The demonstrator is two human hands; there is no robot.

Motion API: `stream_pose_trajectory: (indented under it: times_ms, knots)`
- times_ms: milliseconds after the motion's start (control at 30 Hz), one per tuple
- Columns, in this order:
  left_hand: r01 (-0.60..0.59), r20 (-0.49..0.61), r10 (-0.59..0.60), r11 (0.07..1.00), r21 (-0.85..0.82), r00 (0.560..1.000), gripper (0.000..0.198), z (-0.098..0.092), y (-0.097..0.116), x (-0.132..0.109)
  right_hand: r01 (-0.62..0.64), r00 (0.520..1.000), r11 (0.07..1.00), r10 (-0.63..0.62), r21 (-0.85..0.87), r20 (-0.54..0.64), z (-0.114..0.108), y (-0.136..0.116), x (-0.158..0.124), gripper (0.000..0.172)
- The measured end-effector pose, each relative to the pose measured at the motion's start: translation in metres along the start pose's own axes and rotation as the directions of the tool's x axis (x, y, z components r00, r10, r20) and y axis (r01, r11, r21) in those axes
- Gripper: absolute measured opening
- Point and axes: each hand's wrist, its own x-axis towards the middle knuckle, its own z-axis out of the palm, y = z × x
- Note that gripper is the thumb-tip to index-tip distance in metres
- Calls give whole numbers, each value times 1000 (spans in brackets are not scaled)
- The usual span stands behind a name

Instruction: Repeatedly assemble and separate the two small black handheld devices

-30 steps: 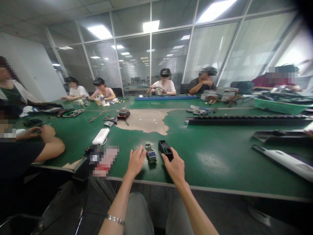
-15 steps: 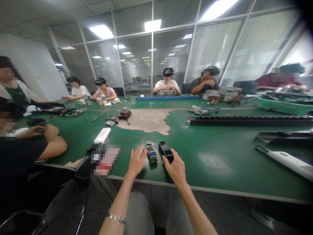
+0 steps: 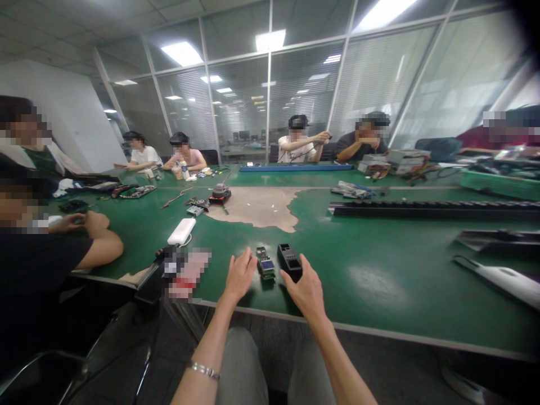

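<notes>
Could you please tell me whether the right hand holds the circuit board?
No, the right hand is around the black casing instead.

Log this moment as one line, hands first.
left hand: open, beside circuit board | right hand: around near end of black casing, firmness unclear | both pieces: side by side on green table

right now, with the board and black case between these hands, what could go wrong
The circuit board lies bare beside the left hand, so a nudge might damage its exposed parts. The black case, at the right hand, is close by and could knock the board if it swung left. Both sit toward the near side of the table, so a pull might drop one.
</notes>
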Motion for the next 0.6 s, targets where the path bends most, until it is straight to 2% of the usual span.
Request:
stream_pose_trajectory:
  times_ms: [167,333,433,600]
  knots:
    - [2,-11,-2,1000,-9,1000,60,-1,1,-1,-39,999,999,39,8,17,-3,-5,0,68]
    - [2,-9,-2,1000,-6,1000,59,-1,-1,-1,-64,996,991,70,118,-51,-13,-26,3,65]
    - [3,-6,-4,1000,-7,1000,58,-2,-1,0,-28,995,978,47,206,-87,-16,-45,4,66]
    - [14,0,-14,1000,-21,1000,57,-3,-1,0,24,999,970,-17,243,-30,-7,-69,0,67]
